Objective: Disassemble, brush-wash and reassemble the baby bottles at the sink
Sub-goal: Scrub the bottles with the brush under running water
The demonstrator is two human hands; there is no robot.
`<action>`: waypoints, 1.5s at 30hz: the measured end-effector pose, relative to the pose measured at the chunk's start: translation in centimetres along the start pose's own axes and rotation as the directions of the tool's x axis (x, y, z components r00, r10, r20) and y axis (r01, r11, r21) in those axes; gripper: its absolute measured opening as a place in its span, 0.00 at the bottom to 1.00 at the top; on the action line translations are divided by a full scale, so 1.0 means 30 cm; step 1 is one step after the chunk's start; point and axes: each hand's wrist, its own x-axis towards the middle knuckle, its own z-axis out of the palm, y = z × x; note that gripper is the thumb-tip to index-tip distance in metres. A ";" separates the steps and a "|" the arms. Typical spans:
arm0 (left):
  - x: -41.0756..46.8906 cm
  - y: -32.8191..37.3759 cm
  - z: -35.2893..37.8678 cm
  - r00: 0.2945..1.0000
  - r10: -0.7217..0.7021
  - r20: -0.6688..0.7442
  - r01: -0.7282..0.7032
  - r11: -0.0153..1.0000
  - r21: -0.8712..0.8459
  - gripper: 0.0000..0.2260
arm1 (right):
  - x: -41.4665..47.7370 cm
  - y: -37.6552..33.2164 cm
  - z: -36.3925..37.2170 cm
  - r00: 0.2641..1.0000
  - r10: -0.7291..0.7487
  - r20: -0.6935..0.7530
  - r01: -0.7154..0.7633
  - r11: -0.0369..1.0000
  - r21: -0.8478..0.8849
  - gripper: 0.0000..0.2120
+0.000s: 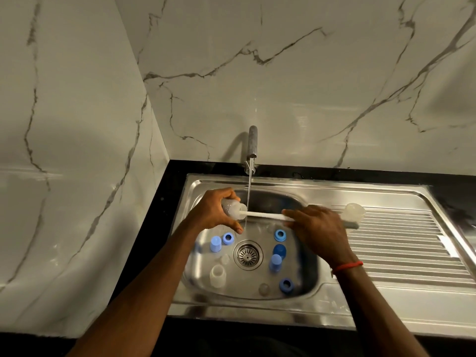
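the sink [296,188] sits in the counter [175,176], tap [252,140] behind, draining board [401,243] right; caps [275,262] and rings [280,235] lie around the drain [247,255].

Both arms outstretched, left hand [215,212] curled round bottle [231,208], right hand [318,229] palm-down, pinching brush handle [262,215].

You have one view only, from the wide camera on your head. It faces forward and steeply down from close over the front edge of the worktop [175,176], almost above the sink [334,188]. The upper half takes in the marble wall [309,86] and its left corner.
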 end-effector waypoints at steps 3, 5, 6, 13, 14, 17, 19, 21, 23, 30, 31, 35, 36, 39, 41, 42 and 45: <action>0.006 0.002 -0.006 0.999 0.045 0.014 -0.045 0.999 0.023 0.33 | 0.006 -0.016 0.003 0.903 0.107 0.416 -0.247 0.922 0.300 0.17; 0.004 -0.007 -0.004 0.998 0.070 -0.007 -0.070 0.997 0.023 0.37 | -0.003 -0.020 0.020 0.847 0.133 0.514 -0.363 0.851 0.378 0.18; -0.001 -0.014 0.000 0.997 0.064 -0.044 -0.064 0.998 -0.009 0.39 | -0.013 -0.026 0.030 0.859 0.147 0.491 -0.362 0.852 0.378 0.18; -0.041 -0.036 0.039 0.974 -0.099 -0.203 0.039 0.960 -0.279 0.35 | -0.036 -0.020 0.031 0.927 0.339 -0.158 -0.322 0.938 0.127 0.09; -0.039 -0.034 0.044 0.972 -0.097 -0.212 0.031 0.955 -0.294 0.34 | -0.035 -0.016 0.031 0.926 0.337 -0.168 -0.318 0.939 0.130 0.09; -0.028 -0.023 0.047 0.968 -0.075 -0.241 -0.007 0.947 -0.321 0.33 | -0.039 -0.017 0.022 0.974 0.225 0.043 -0.228 0.944 0.236 0.13; -0.021 -0.021 0.045 0.970 -0.050 -0.239 -0.027 0.951 -0.309 0.33 | -0.040 -0.025 0.030 0.929 0.190 0.317 -0.301 0.887 0.351 0.23; -0.018 -0.028 0.045 0.970 -0.041 -0.240 -0.041 0.944 -0.328 0.33 | -0.044 -0.028 0.047 0.904 0.200 0.378 -0.340 0.873 0.351 0.24; -0.021 -0.036 0.051 0.968 -0.045 -0.247 -0.049 0.930 -0.364 0.33 | -0.043 -0.031 0.056 0.931 0.238 0.278 -0.330 0.873 0.360 0.14; -0.038 -0.009 0.100 0.983 -0.051 -0.175 -0.030 0.902 -0.430 0.29 | -0.022 -0.024 0.053 0.919 0.346 -0.191 -0.334 0.938 0.094 0.07; -0.037 -0.002 0.109 0.984 -0.064 -0.168 -0.019 0.893 -0.450 0.27 | -0.016 -0.017 0.048 0.929 0.302 -0.212 -0.294 0.953 0.065 0.06; -0.024 -0.007 0.113 0.930 -0.315 -0.191 0.121 0.751 -0.649 0.27 | -0.013 0.010 0.007 0.998 0.016 -0.067 -0.014 0.999 0.043 0.13; -0.019 -0.019 0.109 0.924 -0.332 -0.190 0.132 0.743 -0.656 0.32 | -0.013 0.013 -0.004 1.000 -0.005 -0.014 0.006 0.998 0.062 0.14; -0.016 -0.032 0.103 0.920 -0.330 -0.211 0.119 0.749 -0.652 0.36 | 0.020 0.023 -0.021 0.989 0.058 0.139 -0.071 0.993 0.091 0.14; -0.015 -0.030 0.110 0.909 -0.347 -0.232 0.120 0.750 -0.651 0.32 | 0.045 0.010 -0.020 0.989 0.076 0.131 -0.077 0.997 0.004 0.16; -0.012 -0.025 0.111 0.898 -0.365 -0.246 0.123 0.745 -0.656 0.29 | 0.049 -0.001 -0.014 0.994 0.068 0.080 -0.063 0.996 -0.061 0.17; 0.015 0.004 0.080 0.858 -0.404 -0.318 0.098 0.735 -0.670 0.21 | 0.031 -0.064 0.016 0.998 0.059 0.001 -0.058 0.985 -0.165 0.20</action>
